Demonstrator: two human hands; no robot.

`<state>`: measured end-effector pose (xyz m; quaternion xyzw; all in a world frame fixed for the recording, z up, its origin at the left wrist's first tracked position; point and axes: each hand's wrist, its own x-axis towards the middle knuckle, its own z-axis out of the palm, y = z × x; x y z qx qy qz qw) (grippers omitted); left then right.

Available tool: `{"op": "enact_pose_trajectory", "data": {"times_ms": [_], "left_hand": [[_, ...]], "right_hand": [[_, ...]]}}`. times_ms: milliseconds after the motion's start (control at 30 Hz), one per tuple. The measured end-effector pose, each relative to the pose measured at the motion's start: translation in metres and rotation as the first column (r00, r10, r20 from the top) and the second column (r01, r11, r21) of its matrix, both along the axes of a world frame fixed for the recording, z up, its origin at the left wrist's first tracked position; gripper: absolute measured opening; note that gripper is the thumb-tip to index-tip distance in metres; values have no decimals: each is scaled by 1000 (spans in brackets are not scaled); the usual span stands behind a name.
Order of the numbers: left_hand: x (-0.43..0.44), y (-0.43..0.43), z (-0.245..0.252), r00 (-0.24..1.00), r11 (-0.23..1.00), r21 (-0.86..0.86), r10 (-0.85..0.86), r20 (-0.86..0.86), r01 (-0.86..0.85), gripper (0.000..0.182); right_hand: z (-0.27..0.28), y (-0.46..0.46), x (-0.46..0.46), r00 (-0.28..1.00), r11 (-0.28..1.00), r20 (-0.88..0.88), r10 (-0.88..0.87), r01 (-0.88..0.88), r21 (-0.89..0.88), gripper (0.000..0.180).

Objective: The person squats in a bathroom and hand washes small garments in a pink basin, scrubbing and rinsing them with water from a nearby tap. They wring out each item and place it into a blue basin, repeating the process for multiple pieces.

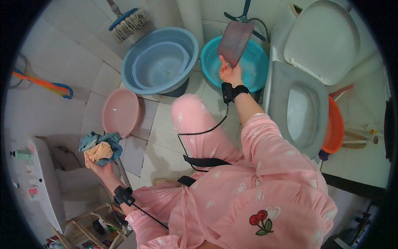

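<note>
My left hand, on the left side of the view, grips a bunched blue-grey cloth together with a peach cloth. Both rags are held up near the washbasin. With my right hand I hold a flat rectangular piece of dull purple-brown plastic by its near end, tilted over a turquoise plastic basin. The piece covers part of that basin, which looks to have water in it. A pink basin lies beyond the rags, with a glint of light inside.
Nested blue basins stand left of the turquoise one. On the right is a toilet with its lid raised, an orange basin beside it. A mop leans at the back. The washbasin and a rack border my left.
</note>
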<state>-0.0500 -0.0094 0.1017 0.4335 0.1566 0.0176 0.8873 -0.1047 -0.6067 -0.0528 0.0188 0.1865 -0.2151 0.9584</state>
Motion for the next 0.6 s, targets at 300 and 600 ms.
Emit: {"op": "enact_pose_trajectory", "data": {"times_ms": [300, 600], "left_hand": [[-7, 9, 5, 995, 996, 23, -90, 50, 89, 58], [-27, -19, 32, 996, 996, -48, 75, -47, -77, 59]], "right_hand": [[35, 4, 28, 948, 998, 316, -41, 23, 60, 33], [197, 79, 64, 952, 280, -266, 151, -300, -912, 44]]}}
